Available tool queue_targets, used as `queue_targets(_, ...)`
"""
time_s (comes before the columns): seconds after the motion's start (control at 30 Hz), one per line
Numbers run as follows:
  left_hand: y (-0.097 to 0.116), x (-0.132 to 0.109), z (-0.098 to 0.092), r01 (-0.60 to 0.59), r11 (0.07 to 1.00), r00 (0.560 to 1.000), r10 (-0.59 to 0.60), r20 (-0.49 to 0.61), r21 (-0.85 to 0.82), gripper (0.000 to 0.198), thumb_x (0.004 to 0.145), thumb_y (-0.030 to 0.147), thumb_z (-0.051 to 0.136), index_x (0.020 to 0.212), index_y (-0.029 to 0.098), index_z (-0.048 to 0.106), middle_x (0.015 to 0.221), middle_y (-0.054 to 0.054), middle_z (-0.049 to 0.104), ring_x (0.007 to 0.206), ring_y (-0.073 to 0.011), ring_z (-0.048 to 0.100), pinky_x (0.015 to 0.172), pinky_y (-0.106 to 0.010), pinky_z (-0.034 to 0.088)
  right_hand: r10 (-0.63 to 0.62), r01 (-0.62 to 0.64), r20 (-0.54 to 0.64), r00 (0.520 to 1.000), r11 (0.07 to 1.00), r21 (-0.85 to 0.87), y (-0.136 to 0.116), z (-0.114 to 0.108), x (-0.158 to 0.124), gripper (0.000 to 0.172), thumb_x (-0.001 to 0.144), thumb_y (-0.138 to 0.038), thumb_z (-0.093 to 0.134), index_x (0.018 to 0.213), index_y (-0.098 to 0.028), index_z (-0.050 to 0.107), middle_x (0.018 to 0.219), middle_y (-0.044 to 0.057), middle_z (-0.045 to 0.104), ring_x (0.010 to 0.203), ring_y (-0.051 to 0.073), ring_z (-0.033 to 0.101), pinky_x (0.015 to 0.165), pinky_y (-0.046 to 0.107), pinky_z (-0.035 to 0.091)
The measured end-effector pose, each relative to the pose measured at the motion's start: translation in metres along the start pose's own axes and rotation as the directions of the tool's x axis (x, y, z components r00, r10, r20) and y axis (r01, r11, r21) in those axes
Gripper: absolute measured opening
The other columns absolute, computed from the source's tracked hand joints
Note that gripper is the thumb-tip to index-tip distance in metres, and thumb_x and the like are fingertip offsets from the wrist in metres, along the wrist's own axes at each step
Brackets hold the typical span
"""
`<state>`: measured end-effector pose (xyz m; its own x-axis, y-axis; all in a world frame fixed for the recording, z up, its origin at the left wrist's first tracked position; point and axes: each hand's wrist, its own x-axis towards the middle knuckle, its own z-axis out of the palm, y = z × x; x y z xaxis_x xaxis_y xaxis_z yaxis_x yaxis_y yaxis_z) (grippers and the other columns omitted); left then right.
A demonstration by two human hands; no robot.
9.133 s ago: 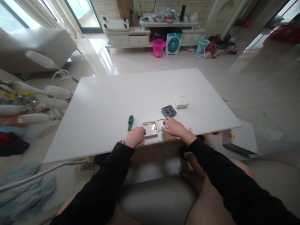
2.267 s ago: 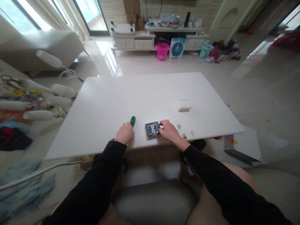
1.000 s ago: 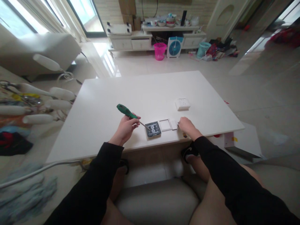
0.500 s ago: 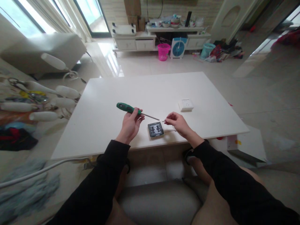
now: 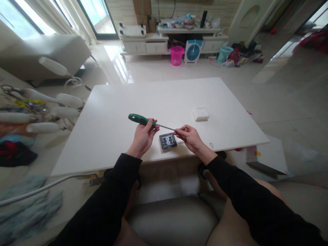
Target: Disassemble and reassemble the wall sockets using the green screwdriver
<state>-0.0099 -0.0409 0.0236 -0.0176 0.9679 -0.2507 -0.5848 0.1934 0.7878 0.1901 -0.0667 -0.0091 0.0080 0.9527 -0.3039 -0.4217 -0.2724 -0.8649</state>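
Note:
My left hand (image 5: 145, 137) is closed around the front of a green-handled screwdriver (image 5: 139, 119), whose metal shaft points right. At the shaft's tip, my right hand (image 5: 190, 137) pinches with thumb and fingers; the small piece between them is hardly visible, though a thin screw-like shape showed there earlier. Below the shaft lies a square socket box (image 5: 168, 141) with its black inner side facing up, near the table's front edge. A white piece beside it is partly covered by my right hand. Farther right sits a white wall socket (image 5: 201, 113), its holed face up.
The white table (image 5: 115, 102) spans the middle. A small clear scrap (image 5: 211, 146) lies near its front edge. On the left stands a lamp with white shades (image 5: 68, 99). Beyond are a pink basket (image 5: 176, 56), a blue fan (image 5: 193, 52) and a low cabinet (image 5: 138, 47).
My right hand has moved left, bringing its fingertips to the screwdriver's tip. The thin piece in them is now mostly hidden. The whole view has shifted slightly.

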Motion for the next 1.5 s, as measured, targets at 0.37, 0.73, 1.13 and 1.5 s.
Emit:
queue_targets(0.37,-0.002,0.0,-0.002,-0.047,0.999,0.996,0.045,0.083,0.024,0.026,0.082,0.029,0.088,0.088,0.017,0.066,0.091,-0.002,0.072,0.07,-0.0089,0.068,0.073,-0.024,0.057,0.012,-0.012,-0.006,1.0,1.0,0.015,0.0,0.002,-0.002,0.058,0.043,-0.045,0.106,0.065,-0.021,0.058,0.069,-0.001,0.077,0.077,0.016,0.08,0.066,0.018,0.059)
queue_targets(0.73,-0.002,-0.002,0.0,-0.047,0.998,0.995,0.042,0.094,0.044,0.027,0.08,0.028,0.088,0.09,0.019,0.064,0.093,-0.001,0.073,0.069,-0.0095,0.067,0.071,-0.025,0.056,0.009,-0.009,0.018,1.0,1.0,0.001,0.002,0.0,0.0,0.054,0.049,-0.043,0.104,0.071,-0.021,0.06,0.072,-0.001,0.076,0.075,0.013,0.076,0.071,0.02,0.058)
queue_targets(1.13,0.0,-0.001,0.001,-0.077,0.993,0.992,0.067,0.105,0.093,0.026,0.081,0.029,0.086,0.09,0.02,0.063,0.092,-0.001,0.072,0.068,-0.0095,0.065,0.068,-0.026,0.055,0.044,-0.044,0.027,0.999,0.999,-0.01,0.001,0.0,0.0,0.048,0.052,-0.04,0.1,0.072,-0.021,0.061,0.075,0.0,0.078,0.064,0.012,0.073,0.059,0.02,0.054)
queue_targets(1.5,0.001,-0.004,0.0,-0.133,0.982,0.979,0.11,0.17,0.132,0.024,0.081,0.027,0.086,0.091,0.019,0.066,0.09,-0.002,0.071,0.065,-0.0099,0.064,0.067,-0.027,0.056,0.118,-0.117,0.033,0.992,0.992,-0.038,0.009,-0.003,0.003,0.019,0.071,-0.026,0.077,0.08,-0.022,0.061,0.082,0.002,0.078,0.064,0.014,0.074,0.06,0.023,0.056)
